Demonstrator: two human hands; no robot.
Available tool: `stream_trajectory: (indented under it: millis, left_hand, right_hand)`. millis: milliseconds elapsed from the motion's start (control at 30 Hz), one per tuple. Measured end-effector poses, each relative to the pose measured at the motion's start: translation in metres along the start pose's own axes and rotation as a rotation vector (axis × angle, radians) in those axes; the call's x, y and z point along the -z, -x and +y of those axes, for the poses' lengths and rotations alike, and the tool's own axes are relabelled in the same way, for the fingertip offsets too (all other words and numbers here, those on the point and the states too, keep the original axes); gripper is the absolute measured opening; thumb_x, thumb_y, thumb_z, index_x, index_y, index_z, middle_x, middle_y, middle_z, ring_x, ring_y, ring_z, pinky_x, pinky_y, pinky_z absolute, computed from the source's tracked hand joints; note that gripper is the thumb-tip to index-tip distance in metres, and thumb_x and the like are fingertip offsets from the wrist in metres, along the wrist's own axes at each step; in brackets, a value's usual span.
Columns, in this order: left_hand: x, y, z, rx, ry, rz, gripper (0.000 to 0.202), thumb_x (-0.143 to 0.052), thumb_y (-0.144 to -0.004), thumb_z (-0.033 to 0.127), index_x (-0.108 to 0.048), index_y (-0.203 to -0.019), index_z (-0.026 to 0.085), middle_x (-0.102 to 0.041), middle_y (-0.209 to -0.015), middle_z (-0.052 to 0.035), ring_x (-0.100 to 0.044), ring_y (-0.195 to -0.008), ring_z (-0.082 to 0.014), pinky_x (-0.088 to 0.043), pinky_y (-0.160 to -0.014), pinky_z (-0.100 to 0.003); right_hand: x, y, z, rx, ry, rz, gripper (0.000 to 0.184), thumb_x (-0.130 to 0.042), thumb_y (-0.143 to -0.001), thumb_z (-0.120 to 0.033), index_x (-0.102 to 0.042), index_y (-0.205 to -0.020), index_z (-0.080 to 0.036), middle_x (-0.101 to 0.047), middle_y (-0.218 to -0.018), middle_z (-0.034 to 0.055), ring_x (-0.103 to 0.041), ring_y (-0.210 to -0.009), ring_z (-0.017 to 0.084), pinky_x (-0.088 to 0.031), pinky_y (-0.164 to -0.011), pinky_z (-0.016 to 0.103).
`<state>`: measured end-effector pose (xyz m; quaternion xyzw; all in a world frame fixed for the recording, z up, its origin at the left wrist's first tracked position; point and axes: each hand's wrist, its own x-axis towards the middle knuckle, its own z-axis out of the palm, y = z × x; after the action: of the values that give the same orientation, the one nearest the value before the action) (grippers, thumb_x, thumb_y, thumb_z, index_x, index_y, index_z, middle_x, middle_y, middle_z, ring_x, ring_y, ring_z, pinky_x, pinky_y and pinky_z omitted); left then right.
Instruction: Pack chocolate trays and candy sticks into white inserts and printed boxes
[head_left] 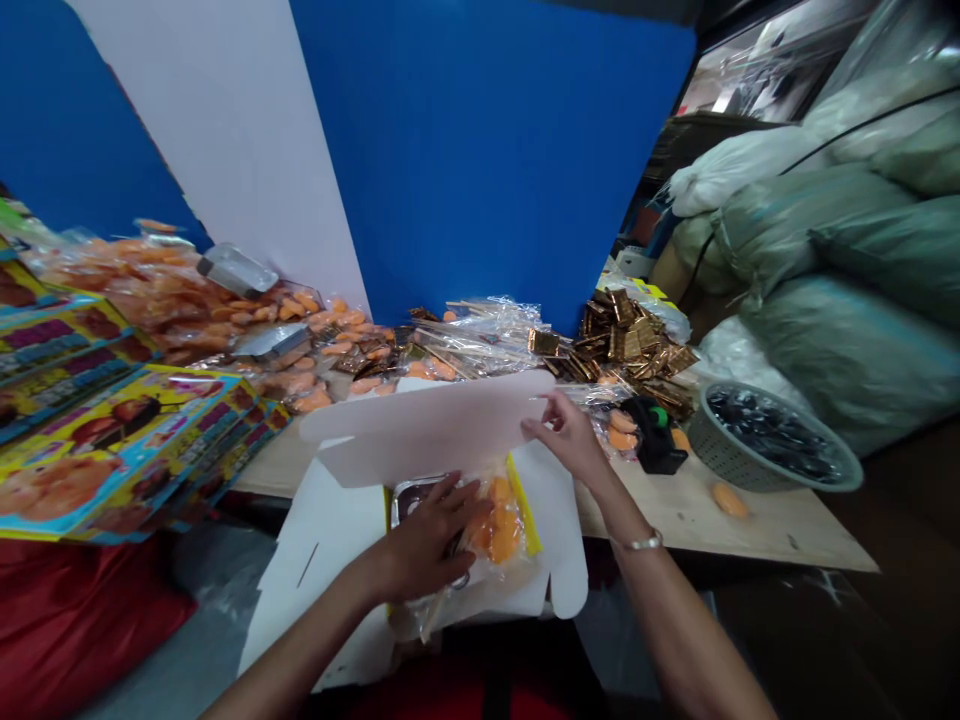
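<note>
By a pale wooden table (697,510), an open white cardboard box (322,540) holds a clear plastic bag of orange bits (501,530) under the flat, open left hand (427,540), while the right hand (566,435) pinches the white box lid (427,425), not yet shut.

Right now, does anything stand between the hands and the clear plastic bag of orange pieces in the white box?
Nothing visible: the left hand rests on the clear plastic bag; the right hand, on the raised white cardboard lid, has open space to it.
</note>
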<state>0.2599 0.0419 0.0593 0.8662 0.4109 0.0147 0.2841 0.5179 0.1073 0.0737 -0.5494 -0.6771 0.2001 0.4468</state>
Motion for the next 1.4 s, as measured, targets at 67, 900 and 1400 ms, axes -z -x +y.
stream_trajectory:
  millis: [67, 900, 1400]
  left_hand:
    - [0.009, -0.009, 0.0, -0.034, 0.034, -0.021, 0.067, -0.06, -0.079, 0.021, -0.046, -0.144, 0.028, -0.029, -0.16, -0.0095, -0.017, -0.15, -0.0337, -0.028, -0.117, -0.056]
    - [-0.044, 0.036, -0.003, 0.055, -0.093, 1.031, 0.04, -0.064, -0.086, 0.022, -0.056, -0.124, 0.027, -0.061, -0.118, -0.0082, -0.057, -0.107, -0.0257, -0.048, -0.087, -0.041]
    - [0.014, 0.032, -0.028, 0.216, 0.274, 0.873, 0.025, -0.051, -0.085, 0.031, -0.063, -0.1, 0.016, -0.067, -0.102, -0.01, -0.065, -0.094, -0.0228, -0.053, -0.084, -0.035]
  right_hand:
    - [-0.002, -0.013, -0.005, 0.034, 0.02, -0.112, 0.023, -0.062, -0.083, -0.036, -0.068, -0.096, -0.018, -0.067, -0.074, 0.0011, -0.058, -0.063, 0.017, -0.047, -0.061, 0.03]
    - [-0.031, 0.105, 0.011, 0.249, 0.141, -0.037, 0.037, -0.044, -0.095, -0.025, -0.046, -0.131, -0.02, -0.06, -0.13, 0.0125, -0.059, -0.122, 0.022, -0.054, -0.1, 0.036]
    - [-0.041, 0.103, -0.003, 0.143, 0.094, 0.08, 0.029, -0.043, -0.097, -0.026, -0.051, -0.124, -0.019, -0.069, -0.117, 0.0107, -0.068, -0.108, 0.021, -0.058, -0.09, 0.034]
